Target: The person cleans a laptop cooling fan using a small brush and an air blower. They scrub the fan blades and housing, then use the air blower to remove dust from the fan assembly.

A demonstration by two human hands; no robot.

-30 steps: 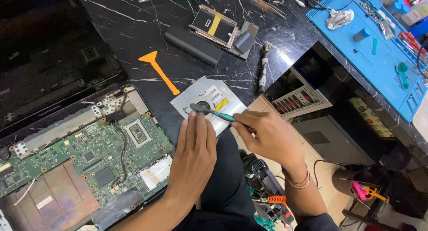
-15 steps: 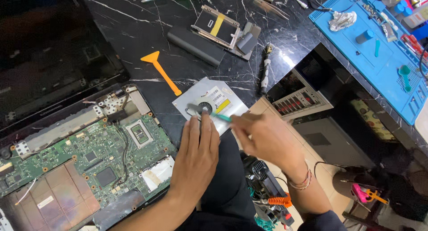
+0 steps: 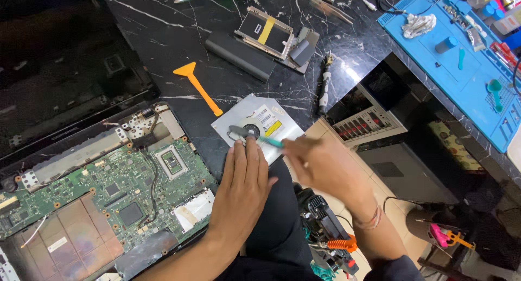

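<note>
Black marble-veined worktop (image 3: 163, 37) across the head view, blue silicone work mat (image 3: 461, 69) at far right, opened laptop chassis with green motherboard (image 3: 97, 194) at lower left.

Near the front edge, flat on the stone: square silver slim optical drive (image 3: 260, 126), one corner toward the body, long edges running diagonally from lower left up to upper right, label side up, round hub at centre.

Left hand (image 3: 241, 186) laid flat on the drive's near corner, fingers (image 3: 247, 151) straight and together, pressing down, nothing clasped.

Right hand (image 3: 325, 164) just right of the drive, blurred, closed around the teal-handled brush-like tool (image 3: 260, 137); exact finger wrap not discernible. Tool's long axis nearly level, handle toward the right hand, dark head pointing left over the hub, touching or just above it. Head just beyond the left fingertips.

Beyond: orange plastic pry tool (image 3: 198, 88), pointing down-right toward the drive; metal drive caddy (image 3: 274, 34) well apart.
</note>
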